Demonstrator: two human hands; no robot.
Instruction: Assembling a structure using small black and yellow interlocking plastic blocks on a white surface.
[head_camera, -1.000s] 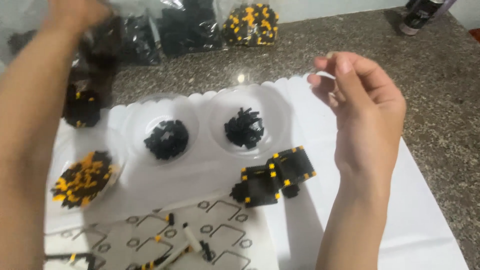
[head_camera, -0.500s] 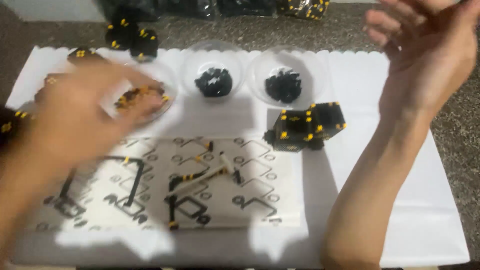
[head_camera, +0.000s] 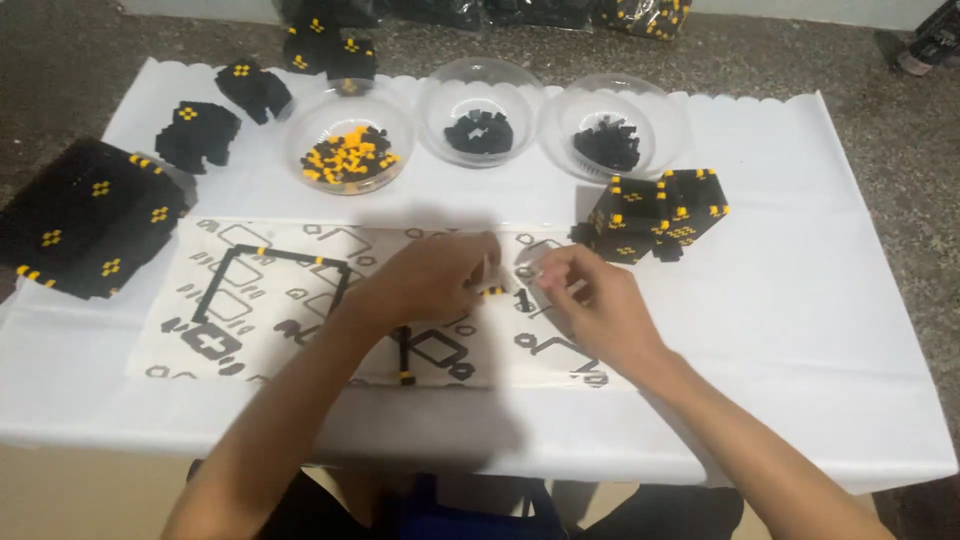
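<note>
Pinching small black-yellow piece (head_camera: 493, 292) between left hand (head_camera: 432, 280), right hand (head_camera: 590, 300).

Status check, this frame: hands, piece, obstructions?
Left hand and right hand pinching small black-and-yellow strip over printed pattern sheet. Nothing between them.

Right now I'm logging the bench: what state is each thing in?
Left hand: pinching a small strip.
Right hand: fingers on pattern sheet.
Mixed-bead bowl: part filled.
Middle bowl: few black pieces.
Right bowl: few black pieces.
Black-yellow block: assembled, untouched.
</note>
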